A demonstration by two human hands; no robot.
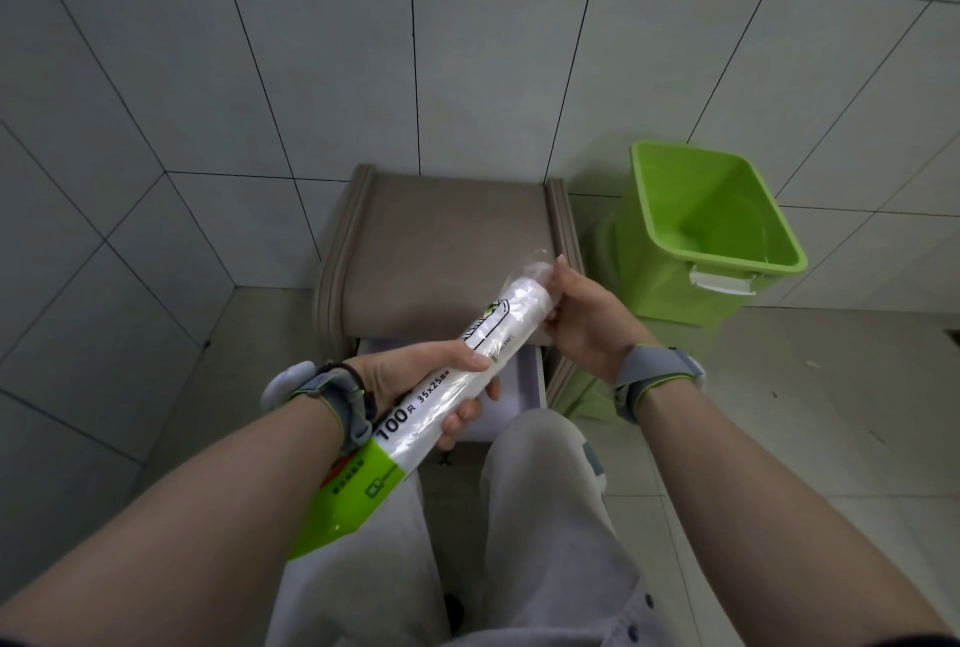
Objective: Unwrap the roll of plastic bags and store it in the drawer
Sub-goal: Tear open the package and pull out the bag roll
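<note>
A long white roll of plastic bags (498, 329) in a clear printed wrapper with a green lower end (353, 490) slants from lower left to upper right above my lap. My left hand (415, 376) grips the roll around its middle. My right hand (582, 319) holds the roll's far end, fingers pinching the loose wrapper there. Below the roll, the drawer (511, 402) of a small beige cabinet (441, 251) stands pulled out, with a pale inside that my hands and the roll mostly hide.
A bright green plastic bin (717, 230) with a white handle stands on the floor to the right of the cabinet. White tiled walls rise behind and to the left. My knees in light grey trousers (535, 516) are just in front of the drawer.
</note>
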